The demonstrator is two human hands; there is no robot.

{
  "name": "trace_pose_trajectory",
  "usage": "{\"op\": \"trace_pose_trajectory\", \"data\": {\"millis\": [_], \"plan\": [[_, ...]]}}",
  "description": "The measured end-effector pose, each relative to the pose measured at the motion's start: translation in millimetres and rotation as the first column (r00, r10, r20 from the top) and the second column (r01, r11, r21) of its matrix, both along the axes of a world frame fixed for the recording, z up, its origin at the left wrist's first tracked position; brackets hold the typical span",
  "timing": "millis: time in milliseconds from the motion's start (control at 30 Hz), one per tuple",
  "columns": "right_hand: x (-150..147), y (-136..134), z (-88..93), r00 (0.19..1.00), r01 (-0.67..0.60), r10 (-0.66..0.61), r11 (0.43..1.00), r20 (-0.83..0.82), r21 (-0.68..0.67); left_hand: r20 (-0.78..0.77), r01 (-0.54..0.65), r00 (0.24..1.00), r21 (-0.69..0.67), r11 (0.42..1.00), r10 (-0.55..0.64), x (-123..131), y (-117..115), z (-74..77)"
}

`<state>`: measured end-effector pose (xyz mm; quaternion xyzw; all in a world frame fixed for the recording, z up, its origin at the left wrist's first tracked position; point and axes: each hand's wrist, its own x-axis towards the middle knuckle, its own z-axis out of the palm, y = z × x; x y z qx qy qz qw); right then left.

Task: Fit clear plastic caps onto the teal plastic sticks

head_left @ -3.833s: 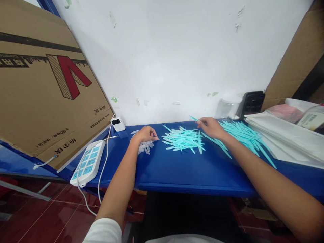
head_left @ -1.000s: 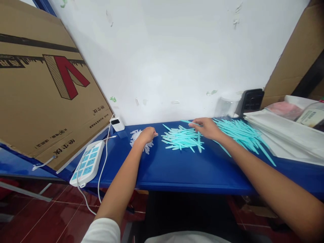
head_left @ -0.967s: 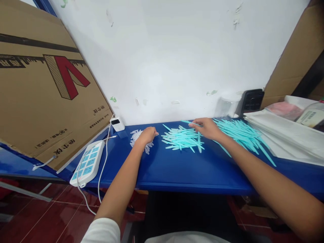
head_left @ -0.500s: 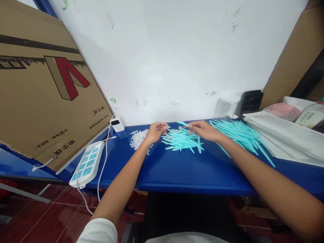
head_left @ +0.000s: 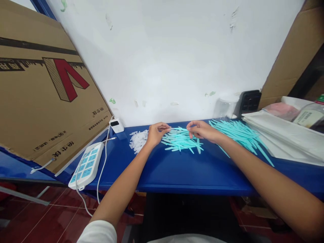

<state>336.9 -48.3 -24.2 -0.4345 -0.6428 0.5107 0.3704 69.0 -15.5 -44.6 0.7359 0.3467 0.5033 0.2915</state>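
Note:
My right hand pinches a thin turquoise plastic stick, which lies level and points left. At the stick's left end my left hand has its thumb and fingertips pressed together on a small clear cap, mostly hidden by the fingers. Below both hands spreads a pile of turquoise sticks, some with a clear piece on one end. Small translucent caps lie heaped beside my left hand. To the right of my right forearm is a larger pile of turquoise sticks.
On the blue table, a white power strip with cables and a small white device are at left. A large cardboard box leans there. White bags, a clear jar and a black device stand right.
My right hand has tilted the stick from slanting up to level and brought its tip to my left fingertips. The left hand has turned slightly toward it.

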Motion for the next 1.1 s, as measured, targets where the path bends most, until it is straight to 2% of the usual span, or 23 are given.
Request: {"op": "trace_pose_trajectory", "data": {"millis": [200, 433, 533, 700, 767, 800, 833, 900, 967, 1000, 1033, 1100], "plan": [[1.0, 1.1, -3.2, 0.994, -0.032, 0.018, 0.990, -0.104, -0.135, 0.067, 0.038, 0.997, -0.003, 0.999, -0.037, 4.3, -5.5, 3.3], [3.1, 0.1, -0.9, 0.963, -0.177, 0.104, 0.939, -0.251, -0.294, 0.193, 0.149, 0.973, -0.124, 0.981, -0.124, 9.3, -12.3, 10.9], [4.3, -0.8, -0.7, 0.927, -0.300, 0.184, 0.886, -0.327, -0.353, 0.207, 0.196, 0.965, -0.164, 0.967, -0.161, 11.5, -15.6, 12.5], [0.6, -2.4, -2.9, 0.839, -0.509, 0.320, 0.749, -0.441, -0.425, 0.218, 0.257, 0.953, -0.207, 0.944, -0.211, 12.5, -17.5, 12.1], [-2.7, -5.0, -2.1, 0.829, -0.531, 0.340, 0.730, -0.444, -0.431, 0.216, 0.254, 0.954, -0.213, 0.943, -0.208, 12.6, -18.2, 12.9], [-4.5, -6.8, -1.2, 0.832, -0.524, 0.343, 0.742, -0.435, -0.418, 0.214, 0.252, 0.955, -0.214, 0.944, -0.207, 13.0, -18.7, 13.4], [-6.2, -8.6, -0.3, 0.845, -0.504, 0.343, 0.767, -0.410, -0.397, 0.209, 0.250, 0.956, -0.215, 0.944, -0.205, 13.6, -19.3, 13.8], [-8.8, -11.0, 1.2, 0.912, -0.385, 0.301, 0.863, -0.278, -0.328, 0.186, 0.225, 0.964, -0.199, 0.954, -0.189, 15.5, -20.4, 14.4], [-8.6, -10.1, 0.9, 0.988, -0.155, 0.154, 0.973, -0.022, -0.170, 0.119, 0.170, 0.981, -0.145, 0.975, -0.153, 16.9, -21.0, 14.3], [-6.7, -7.9, 0.1, 0.992, -0.025, 0.029, 0.999, 0.123, -0.029, 0.072, 0.134, 0.989, -0.105, 0.985, -0.127, 16.9, -20.8, 14.1], [-3.4, -4.6, -1.0, 0.960, 0.084, -0.117, 0.987, 0.253, 0.139, 0.020, 0.093, 0.996, -0.058, 0.994, -0.092, 15.9, -20.2, 14.1], [7.6, 4.4, -2.8, 0.821, 0.181, -0.382, 0.880, 0.425, 0.440, -0.091, -0.005, 0.996, 0.040, 0.999, 0.009, 10.6, -17.7, 14.9]]}}
